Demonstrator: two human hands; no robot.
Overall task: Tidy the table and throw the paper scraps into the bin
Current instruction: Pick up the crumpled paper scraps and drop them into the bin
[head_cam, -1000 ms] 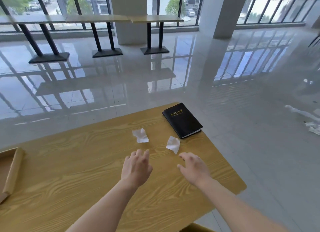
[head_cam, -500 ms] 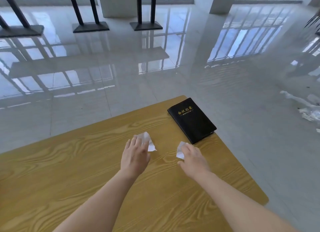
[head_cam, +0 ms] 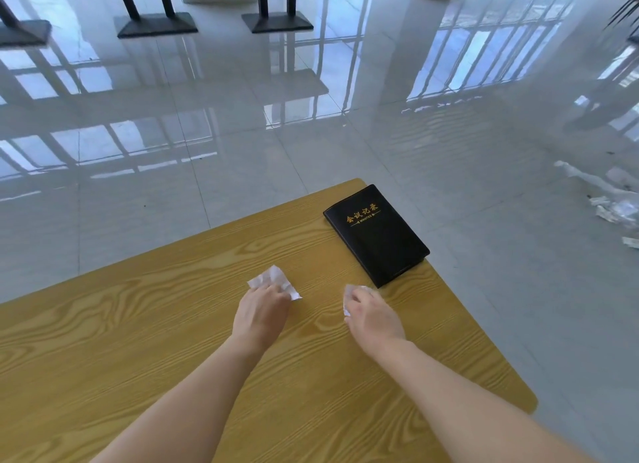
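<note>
Two white paper scraps lie on the wooden table (head_cam: 138,341). My left hand (head_cam: 262,312) rests on the left scrap (head_cam: 268,278), fingers curled down over its near half, the far half sticking out. My right hand (head_cam: 375,317) covers most of the right scrap (head_cam: 348,295), with only its left edge showing past the closing fingers. A black notebook (head_cam: 377,234) with gold lettering lies at the table's far right corner, just beyond my right hand. No bin is in view.
The table's far edge and right edge are close to my hands, with glossy tiled floor beyond. White litter (head_cam: 615,210) lies on the floor at the right. Black table bases (head_cam: 276,21) stand far back.
Both hands reached forward from the near table onto the two scraps and their fingers curled over them. The view tilted down and moved closer.
</note>
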